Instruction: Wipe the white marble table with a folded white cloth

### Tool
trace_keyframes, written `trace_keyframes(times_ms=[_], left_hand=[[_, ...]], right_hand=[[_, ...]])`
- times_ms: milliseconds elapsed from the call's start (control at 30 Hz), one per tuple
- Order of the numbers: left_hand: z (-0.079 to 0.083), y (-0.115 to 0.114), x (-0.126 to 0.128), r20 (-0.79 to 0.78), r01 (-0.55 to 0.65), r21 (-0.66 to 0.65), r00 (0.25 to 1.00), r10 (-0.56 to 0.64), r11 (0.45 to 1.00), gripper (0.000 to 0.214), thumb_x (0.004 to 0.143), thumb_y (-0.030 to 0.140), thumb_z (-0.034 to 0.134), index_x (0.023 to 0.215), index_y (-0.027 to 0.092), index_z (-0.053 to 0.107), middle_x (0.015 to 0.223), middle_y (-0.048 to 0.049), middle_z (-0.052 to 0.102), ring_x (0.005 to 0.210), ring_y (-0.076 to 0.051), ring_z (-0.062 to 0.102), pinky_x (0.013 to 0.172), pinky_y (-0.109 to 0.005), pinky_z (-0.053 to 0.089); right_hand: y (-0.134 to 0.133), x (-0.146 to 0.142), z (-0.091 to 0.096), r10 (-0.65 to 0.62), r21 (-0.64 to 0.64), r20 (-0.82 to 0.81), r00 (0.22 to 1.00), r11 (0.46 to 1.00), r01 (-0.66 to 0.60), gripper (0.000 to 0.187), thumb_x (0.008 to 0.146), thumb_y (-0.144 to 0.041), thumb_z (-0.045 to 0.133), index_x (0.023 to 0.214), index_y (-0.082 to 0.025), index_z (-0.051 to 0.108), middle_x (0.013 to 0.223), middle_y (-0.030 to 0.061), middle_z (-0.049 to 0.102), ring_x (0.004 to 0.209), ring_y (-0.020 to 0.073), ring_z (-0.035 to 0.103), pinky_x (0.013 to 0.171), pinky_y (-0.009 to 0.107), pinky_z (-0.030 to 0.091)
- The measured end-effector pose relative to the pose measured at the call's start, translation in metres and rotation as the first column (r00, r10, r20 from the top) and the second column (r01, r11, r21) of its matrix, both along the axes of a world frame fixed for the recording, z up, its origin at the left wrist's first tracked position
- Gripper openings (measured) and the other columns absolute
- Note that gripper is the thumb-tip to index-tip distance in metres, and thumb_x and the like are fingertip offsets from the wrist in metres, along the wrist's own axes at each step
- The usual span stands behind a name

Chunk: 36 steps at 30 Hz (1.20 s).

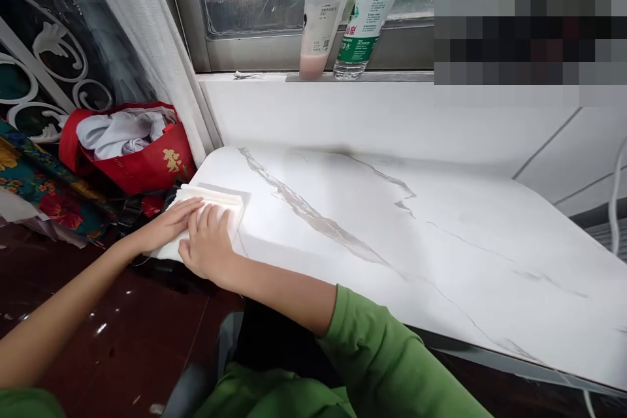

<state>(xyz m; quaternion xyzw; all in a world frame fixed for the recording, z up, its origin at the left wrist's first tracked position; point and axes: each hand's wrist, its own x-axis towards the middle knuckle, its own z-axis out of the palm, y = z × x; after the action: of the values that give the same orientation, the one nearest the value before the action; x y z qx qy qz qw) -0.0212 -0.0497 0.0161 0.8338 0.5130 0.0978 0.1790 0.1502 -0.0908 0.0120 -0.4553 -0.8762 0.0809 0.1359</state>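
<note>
A folded white cloth (215,197) lies at the left end of the white marble-patterned table (313,261). My left hand (171,225) rests flat on the cloth's left part, fingers stretched toward its middle. Beside it, my right hand (209,245) presses on the cloth from above with its fingers spread. Both hands touch the cloth, and neither is wrapped round it. Part of the cloth is hidden beneath the hands.
On the window sill stand a plastic cup (321,26) with a little pink drink and a bottle (365,32) with a green-white label. A red bag (142,166) stuffed with pale fabric sits left of the table. A white curtain (142,26) hangs behind it. At far right runs a white cable (614,202).
</note>
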Motion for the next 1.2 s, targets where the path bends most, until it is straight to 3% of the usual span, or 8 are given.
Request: trace_keyframes(times_ms=[100,233,400,500,667,900,1067,1200], left_hand=[[-0.009,0.034,0.01,0.014,-0.032,0.121,0.999,0.031,0.992,0.052,0.095,0.041,0.025,0.137,0.022,0.048,0.147,-0.0048,0.046,0.138,-0.021,0.037,0.118,-0.044,0.022],[-0.02,0.093,0.033,0.064,-0.061,0.227,0.997,0.048,0.972,0.051,0.093,0.036,0.025,0.132,0.018,0.052,0.143,-0.0069,0.051,0.134,-0.02,0.042,0.117,-0.042,0.024],[-0.024,0.171,0.056,0.102,-0.105,0.244,0.991,0.083,0.964,0.047,0.09,0.033,0.031,0.127,0.02,0.056,0.139,-0.0044,0.054,0.13,-0.021,0.046,0.114,-0.04,0.03],[-0.026,0.212,0.066,0.114,-0.078,0.238,0.992,0.052,0.968,0.047,0.089,0.031,0.032,0.127,0.019,0.057,0.136,-0.0037,0.057,0.127,-0.021,0.048,0.112,-0.038,0.032],[-0.026,0.262,0.08,0.106,-0.055,0.228,0.994,0.032,0.972,0.048,0.088,0.028,0.032,0.127,0.021,0.058,0.134,-0.0016,0.058,0.124,-0.021,0.051,0.109,-0.034,0.035],[-0.026,0.28,0.085,0.074,-0.068,0.275,0.996,0.049,0.959,0.047,0.09,0.027,0.029,0.124,0.022,0.062,0.131,-0.0008,0.061,0.119,-0.022,0.054,0.105,-0.033,0.039],[-0.025,0.267,0.088,0.037,-0.065,0.289,0.998,0.057,0.955,0.049,0.092,0.029,0.027,0.13,0.018,0.057,0.135,-0.0033,0.058,0.124,-0.021,0.051,0.109,-0.035,0.035],[-0.023,0.243,0.094,-0.005,-0.076,0.276,0.997,0.08,0.958,0.05,0.093,0.03,0.027,0.134,0.015,0.051,0.144,-0.0077,0.05,0.134,-0.021,0.042,0.114,-0.04,0.027]], right_hand=[[0.035,-0.003,-0.008,-0.085,0.018,-0.082,0.993,0.996,0.087,0.062,0.094,-0.036,0.035,0.139,0.007,0.038,0.147,0.0333,0.032,0.14,0.0436,0.024,0.11,0.065,0.015],[0.102,0.009,-0.02,-0.147,0.092,-0.117,0.982,0.983,0.158,0.056,0.094,-0.033,0.036,0.138,0.002,0.041,0.147,0.0296,0.037,0.138,0.0397,0.03,0.113,0.058,0.015],[0.174,0.028,-0.026,-0.221,0.136,-0.113,0.969,0.962,0.236,0.047,0.094,-0.028,0.034,0.134,-0.009,0.048,0.145,0.0206,0.042,0.137,0.033,0.031,0.113,0.051,0.015],[0.204,0.031,-0.027,-0.328,0.173,-0.115,0.938,0.923,0.344,0.046,0.094,-0.028,0.033,0.133,-0.009,0.049,0.143,0.0216,0.043,0.136,0.035,0.03,0.112,0.055,0.012],[0.248,0.035,-0.03,-0.4,0.151,-0.162,0.902,0.893,0.423,0.046,0.093,-0.027,0.032,0.131,-0.008,0.051,0.13,0.0238,0.053,0.123,0.0374,0.042,0.105,0.057,0.022],[0.273,0.036,-0.034,-0.457,0.133,-0.169,0.873,0.867,0.479,0.048,0.093,-0.028,0.032,0.134,-0.008,0.047,0.13,0.023,0.053,0.122,0.0383,0.042,0.107,0.062,0.013],[0.261,0.039,-0.037,-0.437,0.143,-0.189,0.879,0.873,0.465,0.05,0.094,-0.029,0.033,0.138,-0.009,0.046,0.139,0.0229,0.048,0.132,0.0373,0.035,0.11,0.06,0.012],[0.24,0.049,-0.034,-0.398,0.141,-0.18,0.9,0.895,0.424,0.05,0.094,-0.029,0.035,0.14,-0.01,0.045,0.144,0.0215,0.044,0.137,0.0353,0.032,0.111,0.058,0.014]])
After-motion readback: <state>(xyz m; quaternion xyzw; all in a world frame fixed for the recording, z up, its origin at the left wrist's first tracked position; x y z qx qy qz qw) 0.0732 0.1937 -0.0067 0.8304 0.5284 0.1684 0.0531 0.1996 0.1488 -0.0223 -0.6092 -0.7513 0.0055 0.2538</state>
